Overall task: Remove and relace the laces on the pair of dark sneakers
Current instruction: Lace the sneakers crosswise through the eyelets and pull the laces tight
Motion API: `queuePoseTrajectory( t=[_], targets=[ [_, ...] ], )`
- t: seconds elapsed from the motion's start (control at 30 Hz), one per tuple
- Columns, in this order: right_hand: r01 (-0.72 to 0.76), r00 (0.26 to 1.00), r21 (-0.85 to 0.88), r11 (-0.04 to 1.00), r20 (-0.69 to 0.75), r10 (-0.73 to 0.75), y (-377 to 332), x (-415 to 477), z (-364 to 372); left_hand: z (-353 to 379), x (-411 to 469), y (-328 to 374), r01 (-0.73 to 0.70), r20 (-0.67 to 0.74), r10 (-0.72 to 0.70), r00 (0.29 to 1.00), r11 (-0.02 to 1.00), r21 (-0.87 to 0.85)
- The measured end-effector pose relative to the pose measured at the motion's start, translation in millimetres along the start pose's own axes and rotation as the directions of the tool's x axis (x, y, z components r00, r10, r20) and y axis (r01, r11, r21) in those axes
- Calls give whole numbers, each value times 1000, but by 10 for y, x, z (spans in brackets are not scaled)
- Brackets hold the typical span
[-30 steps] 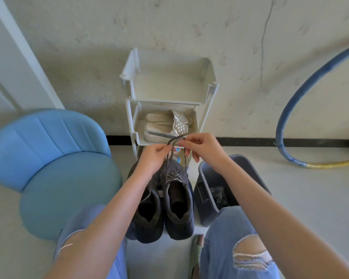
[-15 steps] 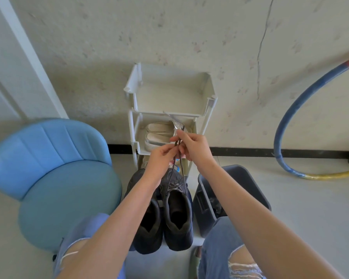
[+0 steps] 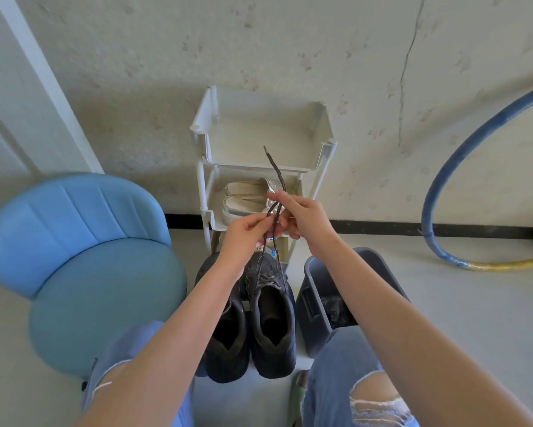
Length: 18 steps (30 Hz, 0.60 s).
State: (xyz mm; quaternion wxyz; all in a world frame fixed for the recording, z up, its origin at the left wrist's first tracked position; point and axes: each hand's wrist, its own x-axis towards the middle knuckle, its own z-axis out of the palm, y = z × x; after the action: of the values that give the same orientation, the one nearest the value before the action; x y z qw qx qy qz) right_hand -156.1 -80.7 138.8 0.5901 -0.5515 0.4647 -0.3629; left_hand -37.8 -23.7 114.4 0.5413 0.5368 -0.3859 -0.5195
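The left hand has its thumb and fingertips closed on a thin dark woven shoelace, pinching it. Just beside it, the right hand is curled, with the same lace caught between thumb and fingers. The two hands are almost touching. One free end of the lace stands up above the right hand, tilted left, and two strands drop from the hands to the upper eyelets of the right-hand shoe of the pair of dark low-top fabric sneakers.

The sneakers stand side by side on the pale grey floor, heels toward the person and toes near the wall edge, between knees in ripped blue denim jeans.

Beyond the toes, against the wall, stands a white plastic tiered rack. A pair of pale slip-on shoes with silver trim lies on its middle shelf. A round blue padded chair sits left of the sneakers and a dark grey plastic bin just right. A blue and yellow hoop leans at the right.
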Motion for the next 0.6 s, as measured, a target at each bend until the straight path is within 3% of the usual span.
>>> queuePoseTrajectory(
  t=[0.13,0.27,0.4,0.43,0.5,0.53,0.6],
  targets=[
    [-7,999,-9,1000,-48,6,67,34,-54,-70,46,-66,22,-19,-22,1000,1000,14],
    [-47,988,-21,999,-149,43,253,30,-184,-354,87,-187,56,-193,-51,980,998,23],
    [-254,938,59,965,-228,261,547,23,-376,-685,99,-408,165,-384,-9,923,912,376],
    [-335,912,6,942,-249,326,663,37,-416,-730,96,-484,246,-388,-53,920,850,466],
    [-457,887,-409,790,-275,371,851,69,-478,-744,76,-633,376,-359,-180,916,695,613],
    [-457,889,-600,657,-277,365,947,85,-491,-720,67,-712,382,-327,-208,922,623,682],
    [-463,874,-751,471,-301,380,1093,68,-482,-642,65,-853,294,-230,-185,955,523,800]
  ],
)
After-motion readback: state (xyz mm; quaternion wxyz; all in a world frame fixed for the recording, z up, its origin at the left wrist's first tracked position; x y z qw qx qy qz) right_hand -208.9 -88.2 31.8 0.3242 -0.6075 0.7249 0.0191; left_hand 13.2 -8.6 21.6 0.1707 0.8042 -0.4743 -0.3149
